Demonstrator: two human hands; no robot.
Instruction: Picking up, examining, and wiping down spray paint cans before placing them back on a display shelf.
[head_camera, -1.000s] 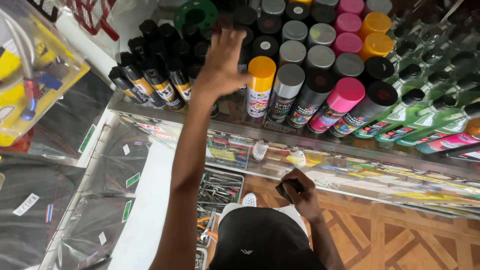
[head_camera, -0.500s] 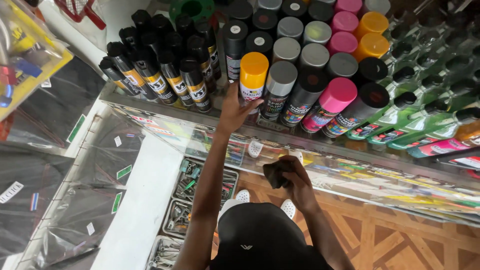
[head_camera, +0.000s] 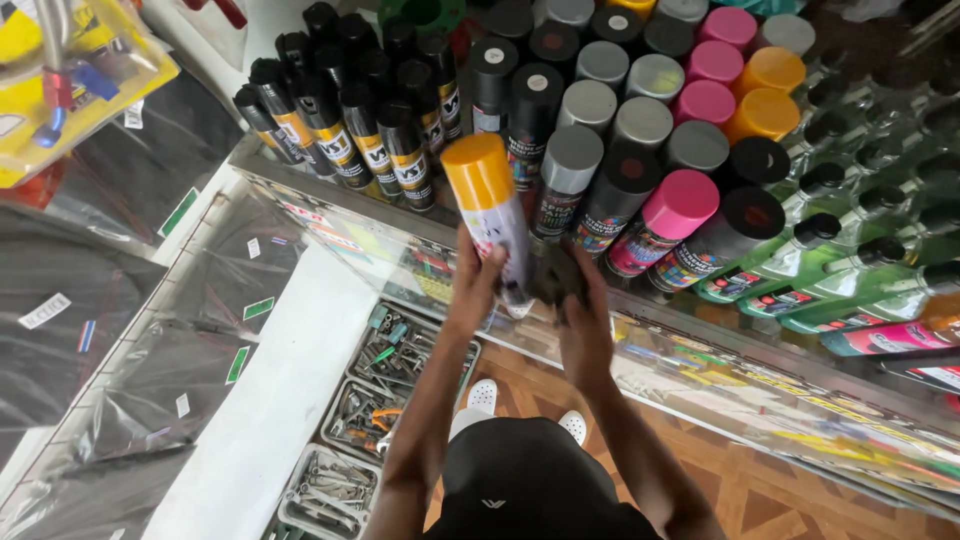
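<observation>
Rows of capped spray cans (head_camera: 640, 130) fill the upper frame on a glass counter (head_camera: 760, 370); trays of small tools (head_camera: 385, 385) lie lower centre. At centre, the left hand (head_camera: 475, 285) grasps a yellow-capped spray can (head_camera: 492, 205), tilted. The right hand (head_camera: 580, 305) clutches a dark cloth (head_camera: 556, 272) against the can's base.

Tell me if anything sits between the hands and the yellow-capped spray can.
Nothing visible does. The left hand already grips the yellow-capped spray can, lifted clear of the shelf. The right hand presses a dark cloth against its lower end.
</observation>
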